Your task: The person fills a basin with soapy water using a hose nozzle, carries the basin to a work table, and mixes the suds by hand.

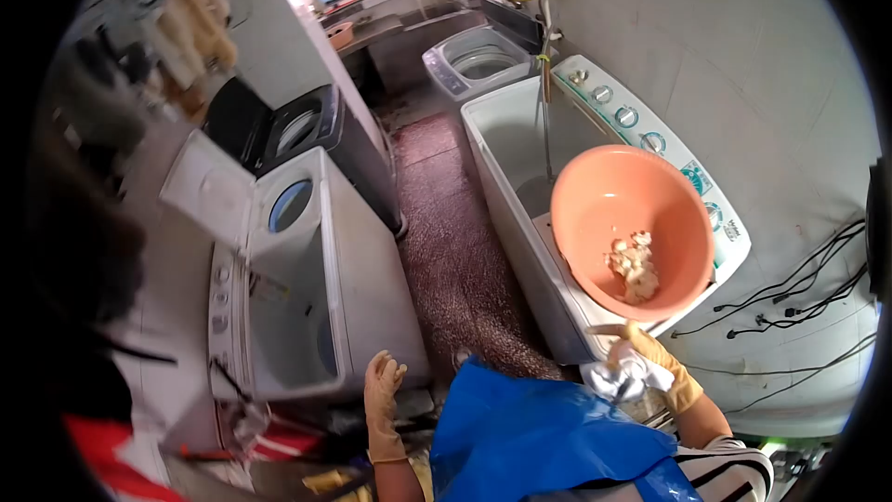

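Note:
My left hand [382, 402], in a yellowish rubber glove, is raised beside the white twin-tub washing machine on the left. Its fingers are loosely bent and a little apart, with nothing in them. My right hand [665, 364], gloved the same way, grips a crumpled white cloth [624, 377], one finger stretched out to the left. Just beyond it, an orange plastic basin [581, 214] rests on top of the washing machine [509, 214] on the right. Several small, pale, wadded pieces [635, 270] lie in the basin; their kind is unclear.
A white washing machine [367, 270] with a raised lid and a dark one [358, 163] line the left. Another machine [478, 60] stands further back. Wet, speckled floor [455, 242] runs between them. Black cables [799, 284] hang on the right wall. A blue apron [548, 432] covers my front.

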### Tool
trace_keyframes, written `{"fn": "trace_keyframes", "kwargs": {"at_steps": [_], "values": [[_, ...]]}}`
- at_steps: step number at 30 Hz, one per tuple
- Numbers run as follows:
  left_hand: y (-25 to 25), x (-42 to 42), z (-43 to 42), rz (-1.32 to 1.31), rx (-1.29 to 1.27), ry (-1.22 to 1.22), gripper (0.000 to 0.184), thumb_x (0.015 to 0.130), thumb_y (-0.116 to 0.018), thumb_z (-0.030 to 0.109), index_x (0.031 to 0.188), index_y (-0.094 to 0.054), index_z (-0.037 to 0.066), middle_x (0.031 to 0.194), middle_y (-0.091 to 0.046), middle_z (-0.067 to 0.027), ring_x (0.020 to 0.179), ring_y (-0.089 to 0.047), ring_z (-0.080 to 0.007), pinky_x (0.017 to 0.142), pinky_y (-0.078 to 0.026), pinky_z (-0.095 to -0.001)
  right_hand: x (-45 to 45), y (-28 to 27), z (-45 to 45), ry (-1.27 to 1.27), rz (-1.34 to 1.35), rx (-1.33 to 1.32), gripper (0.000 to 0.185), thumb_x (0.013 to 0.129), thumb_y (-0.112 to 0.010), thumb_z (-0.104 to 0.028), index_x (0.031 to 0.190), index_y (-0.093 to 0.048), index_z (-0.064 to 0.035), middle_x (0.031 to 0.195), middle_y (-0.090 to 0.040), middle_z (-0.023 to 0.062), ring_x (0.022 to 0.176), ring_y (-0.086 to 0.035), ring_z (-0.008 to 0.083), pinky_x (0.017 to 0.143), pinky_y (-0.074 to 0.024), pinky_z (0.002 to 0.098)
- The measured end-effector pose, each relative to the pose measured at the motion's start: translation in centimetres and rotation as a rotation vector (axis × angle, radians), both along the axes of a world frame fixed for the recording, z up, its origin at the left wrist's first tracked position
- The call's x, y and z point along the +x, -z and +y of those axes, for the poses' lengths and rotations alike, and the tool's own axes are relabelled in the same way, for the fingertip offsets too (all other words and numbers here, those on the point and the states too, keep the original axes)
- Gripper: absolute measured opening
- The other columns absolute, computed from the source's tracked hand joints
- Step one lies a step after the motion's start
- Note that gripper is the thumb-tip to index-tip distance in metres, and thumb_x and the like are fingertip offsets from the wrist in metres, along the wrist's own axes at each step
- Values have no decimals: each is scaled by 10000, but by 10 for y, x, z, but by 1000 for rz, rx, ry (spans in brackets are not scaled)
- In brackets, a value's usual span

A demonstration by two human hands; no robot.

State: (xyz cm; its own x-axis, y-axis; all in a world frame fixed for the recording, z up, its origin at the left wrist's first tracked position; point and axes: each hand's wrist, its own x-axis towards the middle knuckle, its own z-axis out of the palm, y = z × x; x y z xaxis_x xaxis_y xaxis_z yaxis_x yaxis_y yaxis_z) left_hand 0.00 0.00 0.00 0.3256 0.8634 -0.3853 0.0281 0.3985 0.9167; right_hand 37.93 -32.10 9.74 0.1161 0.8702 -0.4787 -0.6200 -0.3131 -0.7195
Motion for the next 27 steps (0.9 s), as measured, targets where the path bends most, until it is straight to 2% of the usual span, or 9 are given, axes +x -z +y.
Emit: {"fn": "trace_keyframes", "kwargs": {"at_steps": [2, 4, 9, 12, 15, 19, 21, 25, 27], "values": [[-9, 7, 21, 8, 5, 91, 545, 960, -674, 284, 1352, -492, -48, 1309, -537, -170, 1153, -595, -230, 1006, -516, -348, -34, -7, -23, 191, -87, -100, 883, 955, -400, -708, 1398, -491, 50, 821, -688, 110, 666, -596, 110, 607, -481, 208], [4, 82, 200, 7, 92, 205, 525, 968, -664, 279, 1335, -500, -58, 1288, -544, -168, 1137, -603, -226, 998, -522, -342, -17, 19, 113, 564, -98, -225, 885, 954, -438, -699, 1322, -538, 100, 762, -675, 109, 649, -612, 123, 598, -488, 207], [-19, 237, 355, -63, 213, 519, 456, 1002, -618, 248, 1324, -511, -55, 1287, -558, -144, 1143, -607, -222, 996, -519, -336, -42, 69, 159, 1361, 132, -309, 691, 929, -577, -628, 1092, -644, 40, 657, -651, 135, 489, -590, 164, 457, -479, 228], [-10, 345, 403, -8, 168, 782, 407, 996, -622, 232, 1312, -556, -16, 1222, -611, -114, 1087, -634, -200, 935, -512, -300, -61, 55, 189, 1505, 135, -286, 598, 949, -594, -543, 1136, -637, 24, 720, -666, 136, 530, -604, 154, 483, -491, 226], [-7, 454, 421, -73, 305, 1000, 407, 966, -651, 203, 1325, -567, 30, 1227, -640, -124, 1070, -626, -190, 951, -486, -298, -56, 45, 220, 1638, 112, -192, 511, 969, -612, -459, 1180, -630, 7, 784, -681, 137, 570, -618, 145, 508, -504, 225], [-2, 577, 393, -234, 496, 1231, 369, 966, -663, 149, 1309, -575, 46, 1212, -661, -113, 1089, -620, -178, 945, -490, -301, -83, 97, 191, 1614, -516, -218, 553, 918, -565, 46, 1447, -476, -89, 1345, -563, 124, 983, -655, 206, 815, -572, 326], [-26, 623, 377, -160, 380, 1374, 361, 967, -661, 143, 1307, -577, 57, 1220, -663, -115, 1090, -630, -179, 929, -499, -300, -69, 76, 214, 1679, -506, -280, 480, 930, -574, 1, 1400, -510, -71, 1304, -575, 88, 1097, -604, 174, 947, -516, 313], [0, 707, 320, 66, 744, 1738, 424, 963, -643, 270, 1323, -565, 61, 1244, -669, -132, 1074, -671, -235, 923, -521, -351, -61, 72, 207, 1802, -495, -321, 435, 948, -567, -40, 1379, -519, -72, 1301, -574, 80, 1124, -586, 168, 974, -493, 308], [14, 733, 342, 380, 989, 1943, 400, 949, -609, 305, 1265, -604, 60, 1270, -658, -145, 1100, -663, -296, 963, -506, -397, -47, 42, 282, 1896, -689, -652, 318, 977, -553, -112, 1291, -573, -69, 1175, -639, 86, 1010, -634, 164, 887, -533, 313]]}}
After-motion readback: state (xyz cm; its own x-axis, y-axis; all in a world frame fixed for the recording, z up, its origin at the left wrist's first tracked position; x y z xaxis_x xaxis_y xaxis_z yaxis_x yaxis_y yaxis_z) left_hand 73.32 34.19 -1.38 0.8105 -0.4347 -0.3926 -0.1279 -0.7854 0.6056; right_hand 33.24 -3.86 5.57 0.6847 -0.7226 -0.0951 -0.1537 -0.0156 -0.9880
